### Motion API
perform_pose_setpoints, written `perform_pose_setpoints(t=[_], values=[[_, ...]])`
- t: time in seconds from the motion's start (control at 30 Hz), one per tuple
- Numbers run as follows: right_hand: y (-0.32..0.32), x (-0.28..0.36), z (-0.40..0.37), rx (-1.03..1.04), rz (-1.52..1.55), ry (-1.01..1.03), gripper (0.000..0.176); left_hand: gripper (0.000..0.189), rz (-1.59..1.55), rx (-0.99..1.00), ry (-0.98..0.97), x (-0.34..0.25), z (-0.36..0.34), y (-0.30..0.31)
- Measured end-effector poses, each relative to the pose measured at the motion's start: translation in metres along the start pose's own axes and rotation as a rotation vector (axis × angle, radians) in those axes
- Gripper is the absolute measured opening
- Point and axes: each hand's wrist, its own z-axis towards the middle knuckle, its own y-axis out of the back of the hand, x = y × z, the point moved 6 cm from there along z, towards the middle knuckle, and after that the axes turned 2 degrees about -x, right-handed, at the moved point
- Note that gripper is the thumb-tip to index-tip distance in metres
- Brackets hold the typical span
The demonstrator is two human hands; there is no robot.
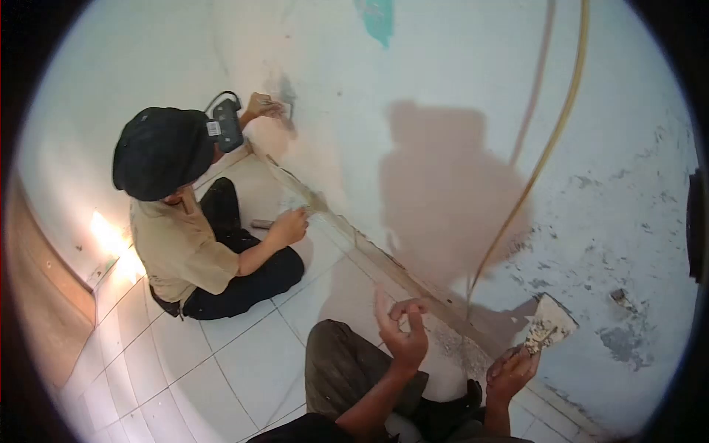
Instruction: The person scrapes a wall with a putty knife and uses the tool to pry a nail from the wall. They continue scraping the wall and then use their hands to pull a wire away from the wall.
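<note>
My right hand is closed round the handle of a scraper. The scraper's wide blade points up beside the wall and is spotted with pale and dark residue. My left hand is raised over my bent knee, with some fingers extended and others curled, holding nothing. Near the scraper, the wall shows scraped grey patches and flaked paint.
A co-worker in a black hat sits cross-legged at the left, one hand at the wall. A yellow hose hangs down the wall. Debris lies along the skirting on the tiled floor.
</note>
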Motion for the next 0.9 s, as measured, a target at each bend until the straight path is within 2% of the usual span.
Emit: perform_pose_setpoints(t=[0.2,0.27,0.3,0.37,0.63,0.7,0.9], values=[[-0.001,0.004,0.000,0.034,-0.042,0.090,0.014,0.065,-0.010,0.014,0.048,0.017,-0.011,0.005],[0.000,0.003,0.001,0.029,-0.081,0.094,0.014,0.062,0.231,-0.018,0.059,0.043,0.000,0.010],[0.001,0.004,0.000,0.020,-0.113,0.108,0.013,0.062,0.277,-0.032,0.120,0.058,0.000,0.014],[0.002,0.006,-0.001,0.002,-0.152,0.123,0.013,0.062,0.334,-0.009,0.123,0.085,-0.005,0.021],[-0.002,0.014,-0.003,-0.085,-0.226,0.135,0.014,0.060,0.361,0.079,0.154,0.097,-0.021,0.011],[0.003,0.013,0.000,-0.098,-0.211,0.224,0.012,0.059,0.378,0.068,0.156,0.100,-0.021,0.013],[0.010,0.007,0.002,-0.057,-0.191,0.194,0.018,0.058,0.364,0.038,0.209,0.101,-0.022,0.019]])
